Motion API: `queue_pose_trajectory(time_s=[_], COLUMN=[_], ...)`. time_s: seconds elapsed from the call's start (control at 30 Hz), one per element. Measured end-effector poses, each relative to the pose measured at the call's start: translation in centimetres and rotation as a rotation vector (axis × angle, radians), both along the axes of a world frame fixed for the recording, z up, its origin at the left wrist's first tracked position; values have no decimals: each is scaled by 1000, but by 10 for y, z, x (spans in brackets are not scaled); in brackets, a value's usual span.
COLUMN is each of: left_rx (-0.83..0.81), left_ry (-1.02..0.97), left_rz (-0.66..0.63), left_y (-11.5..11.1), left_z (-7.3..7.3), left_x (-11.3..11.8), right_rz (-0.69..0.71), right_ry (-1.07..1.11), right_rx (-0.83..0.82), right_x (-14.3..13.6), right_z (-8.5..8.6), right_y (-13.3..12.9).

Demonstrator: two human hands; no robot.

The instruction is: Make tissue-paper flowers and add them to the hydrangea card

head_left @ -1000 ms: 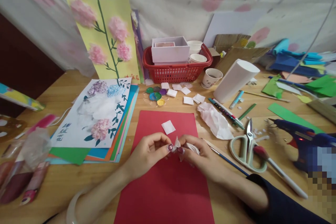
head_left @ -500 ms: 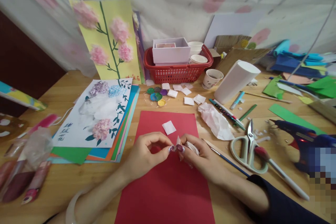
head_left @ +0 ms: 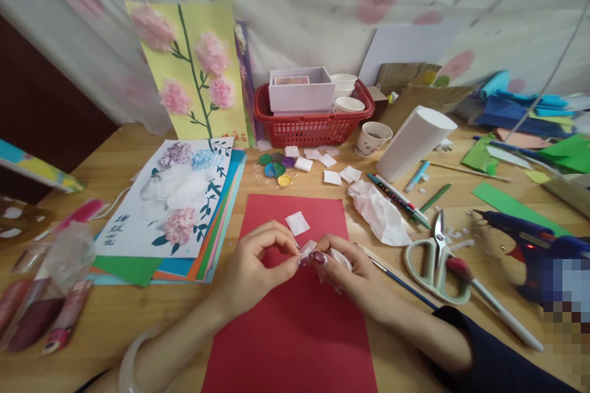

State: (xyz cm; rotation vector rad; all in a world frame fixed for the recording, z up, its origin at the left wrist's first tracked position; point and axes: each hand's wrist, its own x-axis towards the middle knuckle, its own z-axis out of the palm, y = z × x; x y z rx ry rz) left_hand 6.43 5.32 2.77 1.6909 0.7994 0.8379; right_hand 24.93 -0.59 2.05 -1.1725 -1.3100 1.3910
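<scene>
Over the red sheet (head_left: 295, 331), my left hand (head_left: 267, 264) pinches one side of a small piece of thin white paper (head_left: 307, 250). My right hand (head_left: 350, 270) pinches the other side with thumb and index finger, the two hands nearly touching. A white layered bundle (head_left: 340, 259) rests inside the curled fingers of my right hand; its lower part is hidden. Just beyond the fingertips, a white paper square (head_left: 297, 223) lies flat on the red sheet.
Scissors (head_left: 437, 264), a brush (head_left: 493, 304) and a glue gun (head_left: 520, 227) lie at the right. Crumpled tissue (head_left: 378, 212) is right of the sheet. Flower artwork (head_left: 161, 221) covers coloured papers at left. Behind stand a red basket (head_left: 313, 130), paper cup (head_left: 372, 138) and paper roll (head_left: 415, 144).
The fingertips of my left hand have shifted slightly, and more of the thin white paper shows between both hands. The view has moved a little.
</scene>
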Motion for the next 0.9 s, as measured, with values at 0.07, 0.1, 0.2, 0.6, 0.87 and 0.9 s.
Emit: queue_pose_trajectory(time_s=[0.07,0.1,0.2,0.6,0.87,0.9], left_rx=[-1,-5,-12,-76,-146,-125], left_ry=[-22,-27,-20,-16,44,56], left_rz=[-27,-45,-95,-145,-32,-22], left_y=[0,0,-1,-4,-4,-4], left_z=[0,1,3,4,4,4], left_x=[0,0,1,1,-1,-1], right_rz=[18,31,66,80,31,25], right_ry=[3,3,11,-11,-64,-70], right_rx=[-3,-6,-30,-99,-31,-22], right_x=[0,0,0,0,0,0], right_z=[1,1,4,6,5,5], right_y=[0,0,0,-1,0,0])
